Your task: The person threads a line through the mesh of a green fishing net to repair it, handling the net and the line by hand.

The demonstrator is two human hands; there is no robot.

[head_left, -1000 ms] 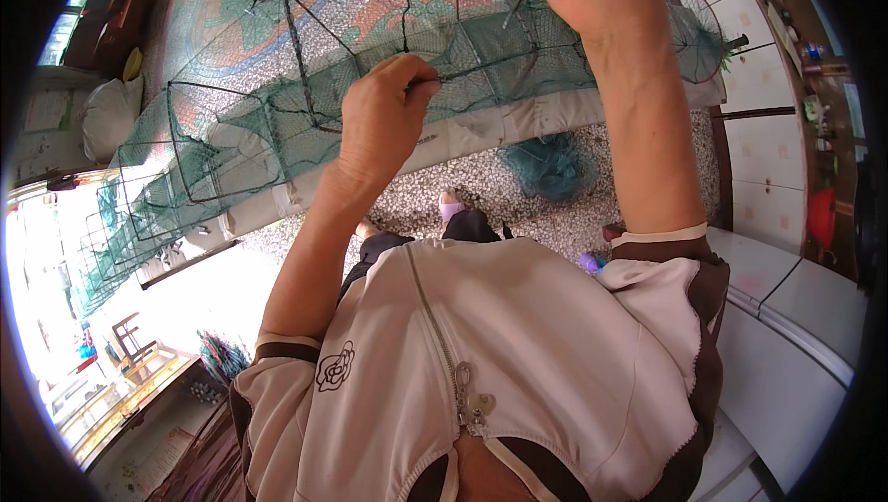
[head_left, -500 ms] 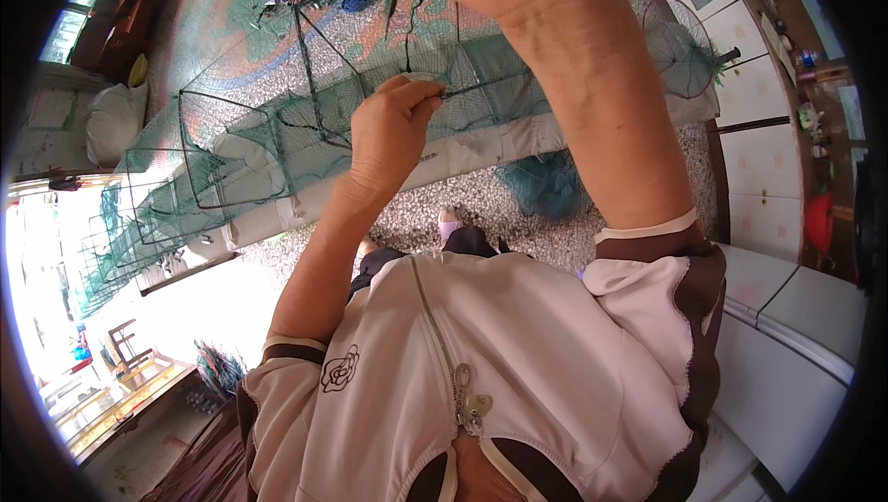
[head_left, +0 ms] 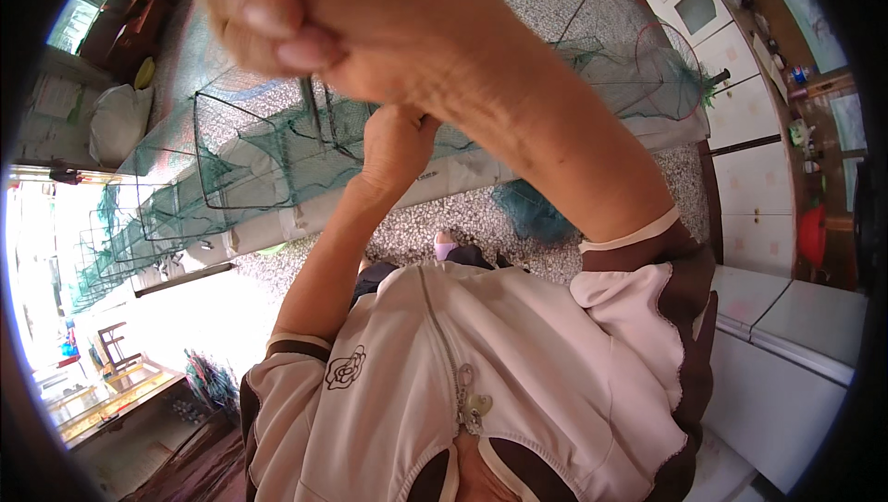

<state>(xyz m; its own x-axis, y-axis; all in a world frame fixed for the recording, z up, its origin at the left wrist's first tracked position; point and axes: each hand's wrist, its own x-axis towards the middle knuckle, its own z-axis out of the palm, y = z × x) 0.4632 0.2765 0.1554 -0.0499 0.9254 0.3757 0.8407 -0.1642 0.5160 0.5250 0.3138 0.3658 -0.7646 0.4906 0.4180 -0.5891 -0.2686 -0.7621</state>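
My right hand (head_left: 287, 17) is raised across the upper middle, close to the camera, closed around a thin dark tool (head_left: 310, 104) that points downward. My left hand (head_left: 396, 141) is lower, just behind my right hand, its fingers pinched on the green mesh net (head_left: 231, 160) at a dark frame piece. The pinched fingertips are partly hidden by my right arm. The long net, with square wire frames and a round ring at the right, lies along a pale, cloth-like ledge (head_left: 462, 169) in front of me.
A teal bundle of netting (head_left: 532, 211) lies on the speckled floor near my feet. White cabinets (head_left: 754, 178) line the right, above a white chest-like appliance (head_left: 782, 373) at lower right. A white sack (head_left: 120, 123) sits at the left beside a bright doorway.
My right hand has swung leftward and nearer the camera with the tool, now covering much of the upper view. My left hand stays on the net, slightly lower in view.
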